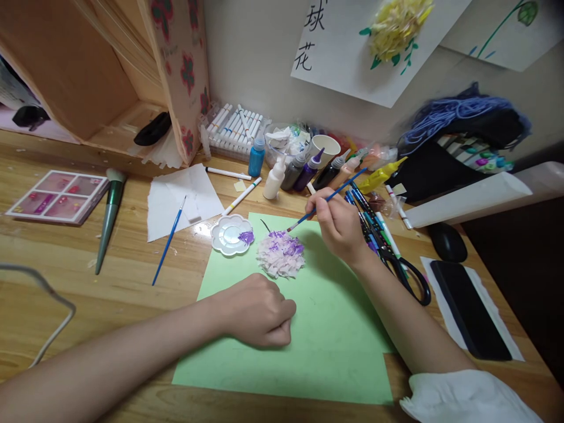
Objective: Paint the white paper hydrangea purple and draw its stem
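My right hand point(341, 226) grips a thin blue paintbrush point(338, 192), its tip at the upper right edge of a ruffled paper flower point(278, 265). The flower is pale pink, with purple paint across its upper part. It lies on a sheet of green paper point(335, 364). My left hand point(259, 311) rests on that sheet below the flower, curled into a fist with no object showing in it. Left of the flower sits a white flower-shaped palette point(220, 226) holding a dab of purple paint point(246, 237).
Paint bottles point(275, 178), a paper cup point(326, 144) and a box of markers point(233, 132) line the back. A second brush point(170, 241) and white paper point(176, 191) lie left. At right are scissors point(416, 282), a phone point(469, 308) and a mouse point(447, 241).
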Motion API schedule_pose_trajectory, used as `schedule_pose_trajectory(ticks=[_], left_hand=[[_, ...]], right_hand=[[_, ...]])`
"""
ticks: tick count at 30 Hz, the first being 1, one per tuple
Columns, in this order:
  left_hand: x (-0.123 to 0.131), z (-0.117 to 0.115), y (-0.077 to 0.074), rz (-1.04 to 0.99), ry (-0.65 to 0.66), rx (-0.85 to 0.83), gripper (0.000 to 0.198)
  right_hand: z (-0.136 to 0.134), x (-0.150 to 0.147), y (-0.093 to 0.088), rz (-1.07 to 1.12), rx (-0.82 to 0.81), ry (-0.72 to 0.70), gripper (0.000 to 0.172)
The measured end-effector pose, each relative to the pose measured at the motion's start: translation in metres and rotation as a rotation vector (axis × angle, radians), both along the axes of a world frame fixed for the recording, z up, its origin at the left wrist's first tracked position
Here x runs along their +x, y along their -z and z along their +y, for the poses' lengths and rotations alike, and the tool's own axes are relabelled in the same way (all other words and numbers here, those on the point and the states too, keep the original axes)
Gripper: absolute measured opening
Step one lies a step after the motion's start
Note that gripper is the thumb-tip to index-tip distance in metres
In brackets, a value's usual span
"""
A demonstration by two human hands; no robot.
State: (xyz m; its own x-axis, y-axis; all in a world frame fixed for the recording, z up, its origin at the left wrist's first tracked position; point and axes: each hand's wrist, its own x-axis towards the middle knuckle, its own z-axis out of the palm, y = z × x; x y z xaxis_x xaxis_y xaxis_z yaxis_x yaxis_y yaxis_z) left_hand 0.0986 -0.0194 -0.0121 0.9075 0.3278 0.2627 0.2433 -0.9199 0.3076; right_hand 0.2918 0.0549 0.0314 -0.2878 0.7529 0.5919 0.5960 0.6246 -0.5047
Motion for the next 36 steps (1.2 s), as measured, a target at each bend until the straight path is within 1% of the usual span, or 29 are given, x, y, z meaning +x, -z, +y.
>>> schedule_pose_trajectory(ticks=[2, 5, 8, 11, 14, 18, 20, 23, 25, 28, 31, 34, 36], left_hand=[[0.0, 0.0, -0.0001, -0.002, -0.002, 0.004, 0.011], [0.0, -0.0001, -0.0005, 0.0, -0.003, -0.001, 0.011], [0.0, -0.0002, -0.0008, 0.005, 0.002, -0.011, 0.011], [0.0, -0.0001, -0.0007, 0.006, 0.004, -0.013, 0.012], [-0.0001, 0.0003, -0.0002, 0.007, 0.001, -0.008, 0.011], [-0.0001, 0.0005, 0.0006, 0.0, -0.003, -0.006, 0.01], [-0.0001, 0.0005, 0.0004, -0.005, -0.001, -0.005, 0.01], [0.0, 0.0006, -0.0009, 0.003, -0.001, -0.002, 0.01], [0.0001, 0.0007, -0.0022, 0.013, -0.002, -0.002, 0.01], [0.0001, 0.0009, -0.0031, 0.018, -0.001, -0.007, 0.01], [0.0002, 0.0011, -0.0025, 0.018, 0.002, -0.01, 0.01], [0.0004, 0.001, -0.0013, 0.012, -0.005, -0.007, 0.01], [0.0005, 0.0007, -0.0009, 0.005, -0.01, -0.001, 0.01]], right_hand=[[-0.0006, -0.0006, 0.0005, -0.015, -0.002, -0.029, 0.036], [-0.0016, 0.0004, -0.0019, 0.022, 0.03, -0.003, 0.035], [-0.0017, 0.0019, -0.0047, -0.029, 0.088, 0.007, 0.033], [-0.0016, 0.0007, -0.0035, -0.096, 0.091, -0.065, 0.031], [-0.0026, -0.0011, -0.0012, -0.087, 0.083, -0.106, 0.031], [-0.0033, 0.0004, -0.0033, -0.013, 0.123, -0.007, 0.034], [-0.0029, 0.0016, -0.0047, -0.033, 0.137, 0.005, 0.033], [-0.002, 0.0017, -0.004, -0.092, 0.119, -0.085, 0.031], [-0.0019, 0.0016, -0.0027, -0.08, 0.086, -0.126, 0.032], [-0.0018, 0.0029, -0.0021, 0.007, 0.043, -0.085, 0.035], [-0.001, 0.0043, -0.0026, 0.022, 0.065, -0.048, 0.035], [-0.0001, 0.0038, -0.0018, -0.048, 0.083, -0.111, 0.032], [0.0002, 0.0039, -0.0012, -0.041, 0.064, -0.148, 0.032]])
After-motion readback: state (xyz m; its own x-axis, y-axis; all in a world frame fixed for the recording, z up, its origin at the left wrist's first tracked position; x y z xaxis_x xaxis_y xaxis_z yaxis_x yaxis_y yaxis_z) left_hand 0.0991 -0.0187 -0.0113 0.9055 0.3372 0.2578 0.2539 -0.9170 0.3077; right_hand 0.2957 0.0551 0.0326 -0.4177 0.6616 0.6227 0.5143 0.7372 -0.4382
